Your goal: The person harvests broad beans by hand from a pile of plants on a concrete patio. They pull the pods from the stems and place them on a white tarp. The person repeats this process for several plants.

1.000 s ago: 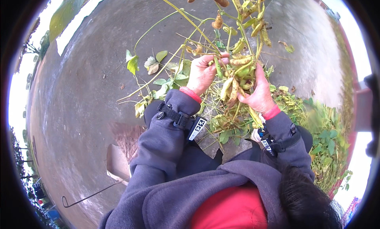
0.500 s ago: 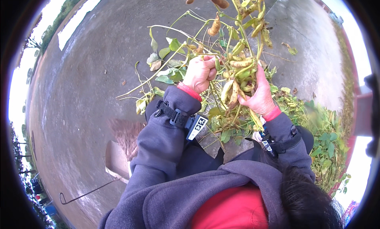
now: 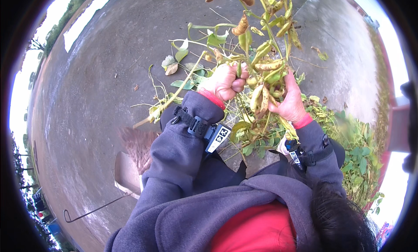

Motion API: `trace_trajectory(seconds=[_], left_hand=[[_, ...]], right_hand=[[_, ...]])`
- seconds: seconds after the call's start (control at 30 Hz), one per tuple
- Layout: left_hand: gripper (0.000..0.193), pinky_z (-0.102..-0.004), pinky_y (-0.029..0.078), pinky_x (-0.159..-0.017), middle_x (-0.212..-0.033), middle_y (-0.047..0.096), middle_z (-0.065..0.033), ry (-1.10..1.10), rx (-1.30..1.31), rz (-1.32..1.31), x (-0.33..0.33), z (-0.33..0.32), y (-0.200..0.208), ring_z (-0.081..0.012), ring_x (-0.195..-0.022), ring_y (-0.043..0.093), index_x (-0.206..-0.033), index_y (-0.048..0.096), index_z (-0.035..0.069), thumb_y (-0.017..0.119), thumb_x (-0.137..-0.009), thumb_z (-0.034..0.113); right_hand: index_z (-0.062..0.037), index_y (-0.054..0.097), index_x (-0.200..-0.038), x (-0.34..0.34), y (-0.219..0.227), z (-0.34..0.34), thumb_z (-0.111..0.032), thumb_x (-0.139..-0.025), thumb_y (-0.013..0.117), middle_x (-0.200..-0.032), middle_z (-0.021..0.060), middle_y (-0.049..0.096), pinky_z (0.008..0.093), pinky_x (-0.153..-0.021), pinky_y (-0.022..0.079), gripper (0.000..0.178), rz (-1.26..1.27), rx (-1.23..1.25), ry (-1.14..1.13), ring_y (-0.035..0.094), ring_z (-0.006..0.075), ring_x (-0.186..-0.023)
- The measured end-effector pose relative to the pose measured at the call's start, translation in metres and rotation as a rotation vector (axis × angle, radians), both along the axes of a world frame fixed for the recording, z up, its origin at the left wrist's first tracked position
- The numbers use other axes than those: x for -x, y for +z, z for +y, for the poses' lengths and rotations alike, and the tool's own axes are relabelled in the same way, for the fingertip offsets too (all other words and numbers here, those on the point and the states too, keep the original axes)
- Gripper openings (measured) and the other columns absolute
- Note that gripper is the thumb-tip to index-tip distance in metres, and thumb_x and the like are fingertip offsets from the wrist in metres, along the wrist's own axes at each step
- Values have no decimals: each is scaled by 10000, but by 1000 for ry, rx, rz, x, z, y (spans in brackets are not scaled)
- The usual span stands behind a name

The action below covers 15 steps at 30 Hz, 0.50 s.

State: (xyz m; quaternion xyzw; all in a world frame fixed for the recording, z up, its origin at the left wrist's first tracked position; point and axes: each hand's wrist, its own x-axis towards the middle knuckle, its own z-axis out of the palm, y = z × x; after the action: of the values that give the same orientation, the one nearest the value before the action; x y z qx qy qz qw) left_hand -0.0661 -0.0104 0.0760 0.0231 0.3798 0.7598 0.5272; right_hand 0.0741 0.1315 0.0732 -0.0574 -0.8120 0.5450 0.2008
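Left hand (image 3: pixel 225 81), centre frame: fist fully closed around green stems of the bean plant (image 3: pixel 261 56). Right hand (image 3: pixel 291 100), just right of it: fingers curled around yellow-green bean pods (image 3: pixel 269 65) in the same bunch, thumb side pressed to the pods. Hands are close together, pods between them. The plant runs from the hands up to the top centre edge; leafy stalks trail off to the left. Pile of green leafy plants (image 3: pixel 355 154) at right, below the right forearm. Grey concrete ground (image 3: pixel 96 77) fills the left and upper frame. Broom (image 3: pixel 137 143) and metal dustpan (image 3: pixel 126 173) lie lower left, beside the left sleeve.
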Motion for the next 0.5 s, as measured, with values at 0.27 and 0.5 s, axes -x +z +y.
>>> trace_trajectory(seconds=[0.27, 0.5], left_hand=[[68, -178, 225, -340, -678, 548, -48, 117, 260, 262, 10, -15, -13, -51, -398, 329, -859, 490, 55, 463, -841, 115], [106, -188, 230, -347, -672, 516, -43, 195, 517, 228, 21, -32, -39, -66, -438, 363, -767, 492, 42, 470, -828, 126]], right_hand=[[-30, 247, -1258, 0, -2, 15, -13, -597, 665, -1115, 78, 440, 279, -861, 392, 782, 69, 160, -66, 471, 154, -999], [-14, 342, -1113, -3, -6, 31, -12, -600, 690, -981, 60, 472, 250, -748, 448, 621, 125, 130, -200, 507, 126, -872]])
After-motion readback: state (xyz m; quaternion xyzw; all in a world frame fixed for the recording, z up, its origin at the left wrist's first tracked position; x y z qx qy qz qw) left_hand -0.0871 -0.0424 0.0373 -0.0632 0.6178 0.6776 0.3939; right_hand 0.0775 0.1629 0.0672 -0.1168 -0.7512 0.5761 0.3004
